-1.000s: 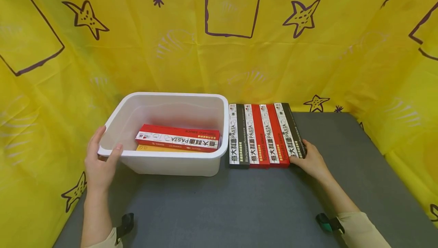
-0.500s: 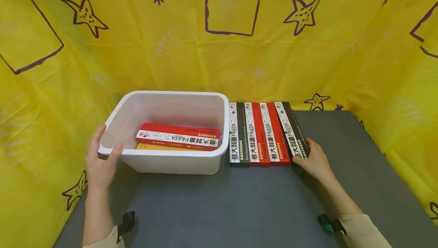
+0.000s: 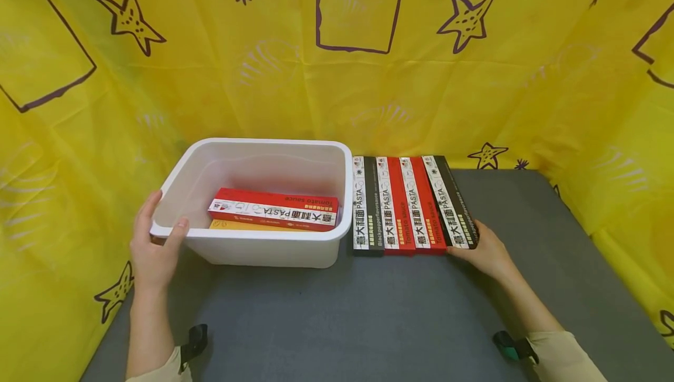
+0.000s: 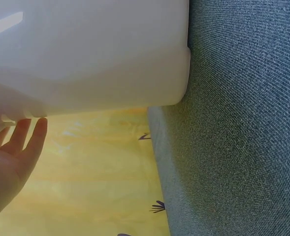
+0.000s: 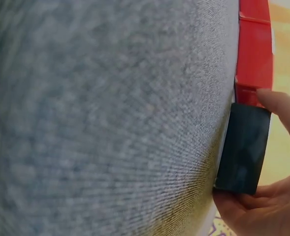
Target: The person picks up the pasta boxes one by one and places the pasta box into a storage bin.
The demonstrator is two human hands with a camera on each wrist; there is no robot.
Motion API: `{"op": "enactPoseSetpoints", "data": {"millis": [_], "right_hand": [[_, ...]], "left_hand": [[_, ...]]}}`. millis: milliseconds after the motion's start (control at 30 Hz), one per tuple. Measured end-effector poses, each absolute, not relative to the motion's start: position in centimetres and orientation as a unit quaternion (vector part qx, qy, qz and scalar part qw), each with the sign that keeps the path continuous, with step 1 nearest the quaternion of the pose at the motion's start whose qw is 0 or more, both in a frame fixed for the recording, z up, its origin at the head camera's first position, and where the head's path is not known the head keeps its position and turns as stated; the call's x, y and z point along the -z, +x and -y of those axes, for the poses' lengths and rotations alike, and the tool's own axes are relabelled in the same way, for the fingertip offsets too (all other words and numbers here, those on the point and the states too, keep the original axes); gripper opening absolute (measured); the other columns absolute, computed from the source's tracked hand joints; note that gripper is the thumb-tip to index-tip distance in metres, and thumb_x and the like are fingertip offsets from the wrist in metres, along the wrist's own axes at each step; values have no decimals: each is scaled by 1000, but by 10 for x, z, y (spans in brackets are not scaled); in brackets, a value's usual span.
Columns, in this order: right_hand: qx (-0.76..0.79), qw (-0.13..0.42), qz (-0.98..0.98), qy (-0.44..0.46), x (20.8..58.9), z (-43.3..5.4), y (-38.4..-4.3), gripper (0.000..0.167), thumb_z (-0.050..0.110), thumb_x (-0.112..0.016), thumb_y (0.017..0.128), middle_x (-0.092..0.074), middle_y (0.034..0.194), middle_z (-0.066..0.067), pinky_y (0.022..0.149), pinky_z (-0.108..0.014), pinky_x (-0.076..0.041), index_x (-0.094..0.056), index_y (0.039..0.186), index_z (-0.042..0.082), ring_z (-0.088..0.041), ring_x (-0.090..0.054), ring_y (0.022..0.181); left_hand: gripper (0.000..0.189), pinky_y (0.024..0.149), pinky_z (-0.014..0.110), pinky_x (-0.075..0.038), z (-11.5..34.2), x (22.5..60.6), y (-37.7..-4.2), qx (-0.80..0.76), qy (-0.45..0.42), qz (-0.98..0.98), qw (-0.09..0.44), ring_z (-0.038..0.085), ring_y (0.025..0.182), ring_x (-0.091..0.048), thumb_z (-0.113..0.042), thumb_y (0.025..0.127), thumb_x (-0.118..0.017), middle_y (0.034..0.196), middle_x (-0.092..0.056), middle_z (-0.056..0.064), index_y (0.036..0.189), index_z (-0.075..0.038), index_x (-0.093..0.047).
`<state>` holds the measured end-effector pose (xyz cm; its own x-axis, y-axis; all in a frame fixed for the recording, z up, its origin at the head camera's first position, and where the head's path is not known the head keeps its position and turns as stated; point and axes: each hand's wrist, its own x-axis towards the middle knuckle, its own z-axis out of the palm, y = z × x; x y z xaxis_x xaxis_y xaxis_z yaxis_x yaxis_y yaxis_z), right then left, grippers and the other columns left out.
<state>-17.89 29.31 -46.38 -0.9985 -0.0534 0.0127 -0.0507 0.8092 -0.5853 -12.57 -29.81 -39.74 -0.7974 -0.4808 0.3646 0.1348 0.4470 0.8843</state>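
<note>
My left hand [image 3: 155, 250] holds the left front corner of a white plastic bin [image 3: 268, 252], thumb on the rim and fingers along the outer side. The left wrist view shows those fingertips against the bin's wall [image 4: 95, 64]. A red pasta box [image 3: 274, 211] lies in the bin on top of a yellow box [image 3: 253, 226]. To the right, my right hand [image 3: 489, 254] pinches the near end of a black pasta box [image 3: 451, 200] between thumb and fingers. In the right wrist view the dark end [image 5: 243, 147] of this box sits between them.
Two red pasta boxes [image 3: 398, 212] and another black pasta box [image 3: 371, 212] lie side by side between the held box and the bin. The grey tabletop [image 3: 326, 323] reaches back to a yellow printed cloth [image 3: 337, 95], which also hangs at both sides.
The near end of the right-hand black pasta box has swung rightward, opening a narrow wedge beside the red box. My right hand has shifted slightly right with it. My left hand stays on the bin.
</note>
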Motion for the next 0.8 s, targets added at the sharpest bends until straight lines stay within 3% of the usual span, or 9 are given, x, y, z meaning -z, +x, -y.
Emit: {"op": "enactPoseSetpoints", "data": {"millis": [267, 567, 800], "right_hand": [[300, -16, -953, -48, 466, -296, -181, 89, 39, -80, 74, -54, 122, -34, 88, -60, -42, -41, 135, -13, -47, -53, 109], [298, 11, -954, 1, 461, -295, -177, 99, 44, -79, 74, -48, 129, -39, 91, -61, -41, -34, 139, -15, -52, -49, 114], [311, 24, -949, 35, 460, -296, -173, 101, 48, -77, 76, -44, 134, -37, 91, -61, -40, -30, 144, -11, -52, -46, 117]], "left_hand": [[60, 93, 21, -46, 297, 396, -126, 518, 108, 794, 300, 13, 116, -44, -18, 87, -66, 146, -43, -5, 144, -28, -49], [61, 92, 19, -46, 297, 397, -127, 522, 95, 790, 307, 13, 115, -45, -15, 87, -66, 147, -44, -4, 144, -27, -49], [61, 92, 19, -46, 297, 396, -126, 521, 95, 790, 309, 13, 115, -44, -15, 87, -66, 147, -43, -4, 144, -25, -49]]}}
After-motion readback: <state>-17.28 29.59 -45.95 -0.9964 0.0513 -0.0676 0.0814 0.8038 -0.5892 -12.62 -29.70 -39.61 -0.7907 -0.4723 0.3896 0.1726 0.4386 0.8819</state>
